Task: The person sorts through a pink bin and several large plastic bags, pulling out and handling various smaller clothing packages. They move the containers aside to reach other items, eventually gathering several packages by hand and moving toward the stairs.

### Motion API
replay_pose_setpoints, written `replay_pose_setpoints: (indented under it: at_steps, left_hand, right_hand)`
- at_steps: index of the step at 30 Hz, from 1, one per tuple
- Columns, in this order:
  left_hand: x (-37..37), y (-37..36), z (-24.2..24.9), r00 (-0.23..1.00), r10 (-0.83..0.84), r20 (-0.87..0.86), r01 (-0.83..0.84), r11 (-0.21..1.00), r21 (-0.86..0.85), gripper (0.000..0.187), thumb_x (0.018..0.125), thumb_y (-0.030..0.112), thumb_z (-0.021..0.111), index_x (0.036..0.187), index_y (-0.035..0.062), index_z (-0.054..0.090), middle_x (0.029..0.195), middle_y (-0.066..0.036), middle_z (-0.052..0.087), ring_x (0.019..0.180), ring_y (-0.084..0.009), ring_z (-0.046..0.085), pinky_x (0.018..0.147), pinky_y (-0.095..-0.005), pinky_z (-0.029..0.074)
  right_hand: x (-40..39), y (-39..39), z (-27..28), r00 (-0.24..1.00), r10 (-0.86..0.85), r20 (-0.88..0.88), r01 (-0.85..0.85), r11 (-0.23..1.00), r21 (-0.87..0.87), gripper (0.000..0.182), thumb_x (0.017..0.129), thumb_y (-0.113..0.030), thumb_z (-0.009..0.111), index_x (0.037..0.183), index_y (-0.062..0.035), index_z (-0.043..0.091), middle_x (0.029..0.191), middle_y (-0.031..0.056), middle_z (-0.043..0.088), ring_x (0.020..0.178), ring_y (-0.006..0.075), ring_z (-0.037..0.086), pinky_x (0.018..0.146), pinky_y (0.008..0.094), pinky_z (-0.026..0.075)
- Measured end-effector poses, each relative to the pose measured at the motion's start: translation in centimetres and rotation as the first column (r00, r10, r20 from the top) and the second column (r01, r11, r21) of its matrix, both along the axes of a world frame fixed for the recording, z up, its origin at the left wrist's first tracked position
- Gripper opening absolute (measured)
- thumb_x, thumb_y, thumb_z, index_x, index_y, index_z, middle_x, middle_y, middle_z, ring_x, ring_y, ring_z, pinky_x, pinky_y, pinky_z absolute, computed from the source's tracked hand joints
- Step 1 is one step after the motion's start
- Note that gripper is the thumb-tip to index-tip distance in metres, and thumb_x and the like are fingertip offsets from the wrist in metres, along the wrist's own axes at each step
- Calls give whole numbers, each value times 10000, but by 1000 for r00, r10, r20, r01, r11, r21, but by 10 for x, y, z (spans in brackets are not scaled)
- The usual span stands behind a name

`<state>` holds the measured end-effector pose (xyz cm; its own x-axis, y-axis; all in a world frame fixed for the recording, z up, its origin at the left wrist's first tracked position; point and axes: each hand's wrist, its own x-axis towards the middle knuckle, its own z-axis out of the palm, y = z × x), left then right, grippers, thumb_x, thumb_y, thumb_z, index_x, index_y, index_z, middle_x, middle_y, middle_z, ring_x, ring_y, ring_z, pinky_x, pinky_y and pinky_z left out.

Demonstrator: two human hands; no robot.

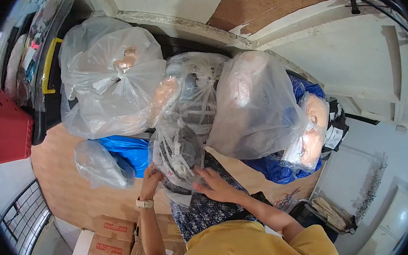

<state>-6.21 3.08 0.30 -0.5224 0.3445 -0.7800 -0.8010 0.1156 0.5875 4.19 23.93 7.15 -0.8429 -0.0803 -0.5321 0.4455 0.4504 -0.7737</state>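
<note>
My left hand [150, 179], with a watch on the wrist, grips the lower left edge of a clear plastic bag [179, 151] that holds dark and white items. My right hand [215, 184] lies flat with fingers spread on the bag's lower right side. Below the bag a dark blue patterned cloth [202, 212] hangs toward me. Around this bag stand bigger clear bags: one tied at the upper left [112, 82], one at the centre top [195, 87], one at the right [255, 103].
Blue plastic sheeting [129, 151] and a small clear bag [98, 166] lie to the left on a wooden surface [59, 164]. Cardboard boxes [109, 242] sit below. A red crate [0, 126] is at far left, a white wall [352, 51] behind.
</note>
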Motion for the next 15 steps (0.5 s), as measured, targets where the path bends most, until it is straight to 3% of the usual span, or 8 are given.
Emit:
replay_pose_setpoints:
  at_steps: [3,5,7,9,11,13,15]
  left_hand:
    - [-4,-3,-24,991,18,-135,-15,1000,24,332,676,-52,379,956,-2,552,726,-23,578,609,-85,514,566,-219,415]
    - [-8,-8,-39,950,-170,-260,134,980,-150,315,696,-41,367,957,-20,542,686,-29,568,562,-91,509,514,-223,414]
    - [-10,-1,-40,924,-197,-327,127,967,-221,301,697,-39,368,947,-29,535,670,-32,563,544,-92,502,496,-227,413]
    - [-16,6,-36,853,-294,-432,171,938,-301,311,695,-47,372,964,-42,528,680,-37,563,549,-98,504,493,-234,421]
    - [-16,0,-45,879,-276,-389,185,949,-256,328,698,-51,370,983,-36,530,695,-36,563,561,-96,504,501,-233,421]
    - [-18,-11,-50,901,-264,-343,199,956,-214,345,701,-55,367,1002,-31,533,710,-35,564,573,-94,503,509,-231,421]
    - [-11,-23,-52,925,-138,-353,80,981,-175,381,710,-62,360,1048,-14,528,749,-33,569,607,-85,505,530,-219,417]
  right_hand:
    - [-4,2,-7,999,14,-52,-12,999,46,477,840,-321,513,1164,15,414,1054,210,470,963,342,475,837,368,381]
    - [-18,14,-11,993,-31,-116,40,996,74,337,825,-242,520,1044,13,496,1043,188,490,941,322,492,818,370,393]
    - [-33,24,-42,975,-136,-177,173,961,214,289,813,-184,507,1036,0,500,1056,190,491,992,322,471,844,380,384]
    - [-54,45,-84,918,201,-341,44,804,593,296,798,-186,506,1045,-24,511,1074,173,500,1065,297,434,901,404,345]
    - [-75,71,-96,858,497,-132,-172,519,837,331,781,-218,510,1049,-25,524,1109,143,502,1118,267,398,963,417,272]
    - [-62,115,-124,751,614,243,-444,196,874,359,769,-242,510,1047,-17,535,1139,116,495,1137,227,388,991,421,218]
    - [-49,134,-120,793,580,187,-409,278,869,359,776,-249,509,1031,1,541,1142,101,496,1145,203,382,996,422,199]
